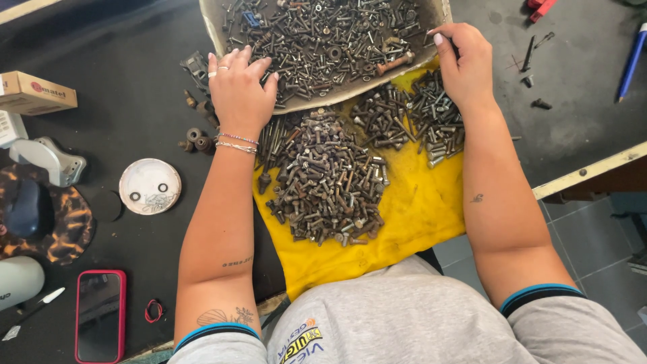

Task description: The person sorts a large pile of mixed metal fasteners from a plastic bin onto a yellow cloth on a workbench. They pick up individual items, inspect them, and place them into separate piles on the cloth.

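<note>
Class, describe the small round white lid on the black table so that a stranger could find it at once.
Start at the yellow cloth heaped with bolts, then look past the left forearm. There lies the white lid, the only pale disc around, holding two small dark rings.

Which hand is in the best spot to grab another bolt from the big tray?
Probably the left hand. It rests flat over the edge of the tray, fingers right on the loose bolts. The right hand sits at the tray's far corner, fingertips pinched together, seemingly already around something small.
</note>
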